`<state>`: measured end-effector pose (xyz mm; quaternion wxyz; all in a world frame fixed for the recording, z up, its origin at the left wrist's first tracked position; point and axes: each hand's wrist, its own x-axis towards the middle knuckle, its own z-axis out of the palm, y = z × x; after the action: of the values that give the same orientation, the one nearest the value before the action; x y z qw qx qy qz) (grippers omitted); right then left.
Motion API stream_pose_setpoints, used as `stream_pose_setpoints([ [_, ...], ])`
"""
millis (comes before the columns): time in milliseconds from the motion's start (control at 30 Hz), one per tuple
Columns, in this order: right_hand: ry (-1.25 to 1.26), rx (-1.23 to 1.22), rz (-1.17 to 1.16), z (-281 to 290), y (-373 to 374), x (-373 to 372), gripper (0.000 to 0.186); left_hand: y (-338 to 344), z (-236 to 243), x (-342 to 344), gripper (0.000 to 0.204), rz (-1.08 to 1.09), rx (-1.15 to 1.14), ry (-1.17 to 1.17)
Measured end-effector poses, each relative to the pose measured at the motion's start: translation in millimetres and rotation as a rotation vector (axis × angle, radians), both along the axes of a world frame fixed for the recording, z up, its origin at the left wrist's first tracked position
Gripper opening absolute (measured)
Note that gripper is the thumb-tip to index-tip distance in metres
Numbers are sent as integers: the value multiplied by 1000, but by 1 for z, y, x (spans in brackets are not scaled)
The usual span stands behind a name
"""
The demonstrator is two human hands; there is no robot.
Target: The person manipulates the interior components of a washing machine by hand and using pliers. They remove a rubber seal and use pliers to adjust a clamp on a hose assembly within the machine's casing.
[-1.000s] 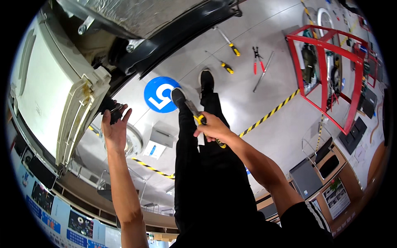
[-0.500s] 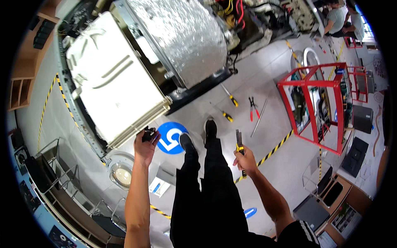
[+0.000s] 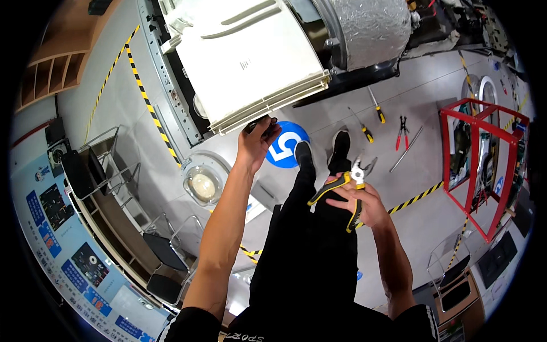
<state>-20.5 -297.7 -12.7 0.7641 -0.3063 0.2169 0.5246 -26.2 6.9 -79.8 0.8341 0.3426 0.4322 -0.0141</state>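
Observation:
My left hand (image 3: pixel 257 145) is closed around a small black part (image 3: pixel 261 123), right under the rim of a large white plastic panel (image 3: pixel 248 57); the fingers partly hide the part. My right hand (image 3: pixel 367 204) holds a pair of pliers (image 3: pixel 357 176) with yellow and black handles. Their jaws are spread and point away from me, and the handles stand wide apart. One handle lies in my palm, while the other sticks out to the left past my fingers. The white panel belongs to an opened appliance with a foil-wrapped drum (image 3: pixel 373 31).
On the grey floor lie two yellow-black screwdrivers (image 3: pixel 380 115), red-handled pliers (image 3: pixel 402 135) and a metal rod (image 3: pixel 406 149). A round door (image 3: pixel 204 181) with a glass middle rests left of my left forearm. A red metal frame (image 3: pixel 474 188) stands at right, chairs (image 3: pixel 91 174) at left.
The pliers have gone from closed to spread in my right hand, which has come nearer my left hand. My left hand stays at the panel's rim. The whole view has shifted.

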Motion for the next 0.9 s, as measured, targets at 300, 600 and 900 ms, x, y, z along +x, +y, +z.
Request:
stream_pose_setpoints([
  [300, 91, 209, 133, -5, 38, -22, 75, 7, 15, 8, 20, -63, -8, 138],
  [600, 94, 220, 116, -16, 39, -13, 72, 6, 16, 19, 20, -188, 101, 241],
  [900, -106, -18, 291, -29, 52, -9, 63, -2, 23, 24, 17, -58, 50, 266],
])
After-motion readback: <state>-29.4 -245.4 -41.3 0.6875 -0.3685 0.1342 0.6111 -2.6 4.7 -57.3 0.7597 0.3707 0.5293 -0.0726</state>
